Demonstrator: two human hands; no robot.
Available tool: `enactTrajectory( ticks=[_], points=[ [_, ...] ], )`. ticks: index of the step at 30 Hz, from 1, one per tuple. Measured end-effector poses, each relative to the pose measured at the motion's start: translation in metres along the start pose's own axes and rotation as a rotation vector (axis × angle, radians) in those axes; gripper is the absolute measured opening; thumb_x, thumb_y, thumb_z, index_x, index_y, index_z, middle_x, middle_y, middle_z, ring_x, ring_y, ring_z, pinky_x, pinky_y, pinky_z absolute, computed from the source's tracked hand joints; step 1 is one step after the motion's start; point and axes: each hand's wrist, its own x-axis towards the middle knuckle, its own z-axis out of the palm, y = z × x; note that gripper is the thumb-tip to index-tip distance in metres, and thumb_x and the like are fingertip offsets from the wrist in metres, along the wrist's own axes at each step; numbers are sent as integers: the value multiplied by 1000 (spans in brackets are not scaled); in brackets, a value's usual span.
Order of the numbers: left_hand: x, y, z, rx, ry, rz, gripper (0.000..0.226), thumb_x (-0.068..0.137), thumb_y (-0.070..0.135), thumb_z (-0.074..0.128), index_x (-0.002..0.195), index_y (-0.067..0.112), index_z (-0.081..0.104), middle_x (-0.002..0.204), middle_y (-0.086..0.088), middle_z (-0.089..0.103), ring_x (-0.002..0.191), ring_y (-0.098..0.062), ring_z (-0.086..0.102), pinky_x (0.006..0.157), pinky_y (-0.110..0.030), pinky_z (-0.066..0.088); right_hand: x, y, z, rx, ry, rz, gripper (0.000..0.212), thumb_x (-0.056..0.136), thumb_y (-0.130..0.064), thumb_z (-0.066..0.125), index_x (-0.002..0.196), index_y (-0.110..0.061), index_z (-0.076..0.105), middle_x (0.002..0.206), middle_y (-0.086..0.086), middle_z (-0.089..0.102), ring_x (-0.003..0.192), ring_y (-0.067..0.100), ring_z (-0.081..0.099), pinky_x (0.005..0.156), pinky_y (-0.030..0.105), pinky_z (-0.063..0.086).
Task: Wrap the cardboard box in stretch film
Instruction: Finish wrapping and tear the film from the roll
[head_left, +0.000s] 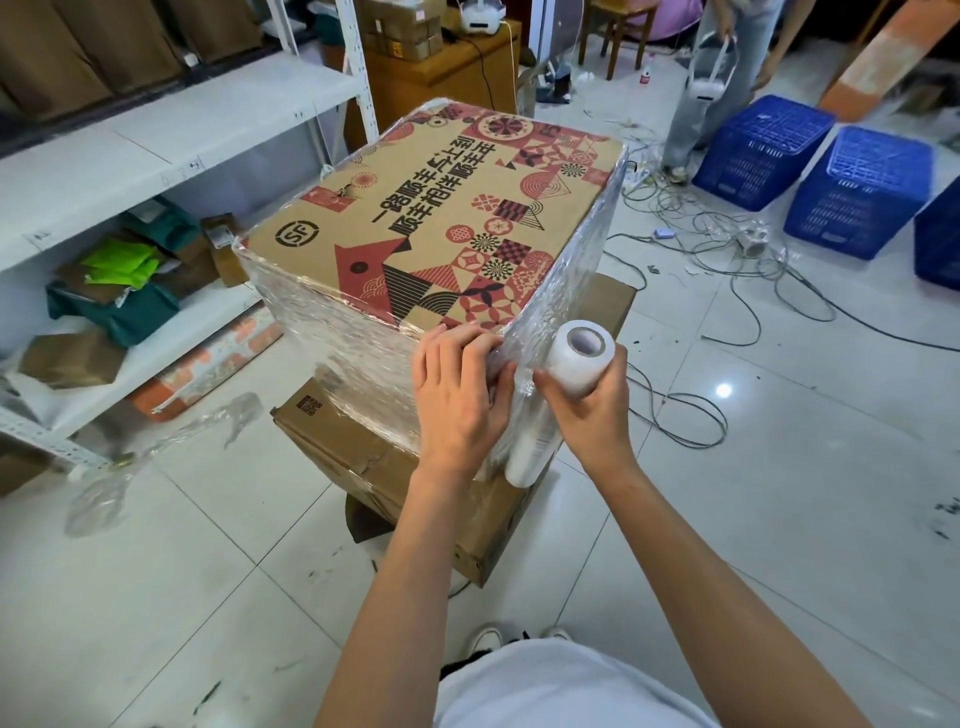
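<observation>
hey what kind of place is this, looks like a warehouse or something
Probably a small packing or shipping room: metal shelving holding parcels, blue plastic crates on the tiled floor, and a courier-printed cardboard box being wrapped in film.

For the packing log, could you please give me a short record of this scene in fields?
box: printed cardboard box on a plain carton
film: covers the box's sides; top bare
left hand: left hand presses film at the near corner
right hand: right hand grips the film roll
floor: loose film scrap, cables, blue crates
</observation>
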Motion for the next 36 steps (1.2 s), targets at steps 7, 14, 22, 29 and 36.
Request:
enactTrajectory(
  ticks=[7, 14, 22, 29, 36],
  points=[
    [-2, 4, 4, 19, 37, 13, 36, 79, 14, 72, 106, 9, 49, 101, -15, 62, 103, -24, 50, 102, -37, 35, -6, -1, -4, 89, 21, -6, 53, 75, -13, 79, 112, -18, 43, 106, -2, 60, 99, 18, 62, 89, 41, 52],
    [-7, 4, 8, -9, 81, 66, 35, 80, 14, 71, 107, 9, 50, 110, -5, 48, 103, -24, 52, 107, -38, 35, -21, -5, -8, 140, 61, -38, 50, 75, -5, 78, 109, -13, 43, 101, -12, 57, 91, -2, 60, 84, 23, 51],
    [-8, 4, 11, -19, 86, 87, 31, 82, 15, 69, 106, 9, 50, 109, -6, 48, 102, -24, 54, 106, -38, 36, -35, -8, -16, 152, 54, -77, 52, 74, 3, 76, 105, -22, 42, 99, -11, 57, 88, -6, 61, 77, 12, 49],
    [-11, 6, 13, -22, 89, 95, 30, 84, 16, 67, 106, 9, 49, 109, -6, 47, 102, -24, 53, 106, -38, 35, -45, -5, -22, 151, 59, -92, 58, 73, 4, 75, 107, -29, 41, 103, -11, 56, 91, -4, 60, 78, 13, 50],
    [-12, 9, 11, -67, 77, 62, 34, 81, 12, 70, 107, 10, 49, 110, -5, 47, 106, -23, 51, 110, -36, 30, -31, -11, -22, 170, 43, -36, 55, 71, 2, 79, 104, -22, 41, 98, -7, 55, 84, -5, 59, 74, 10, 47]
  ],
)
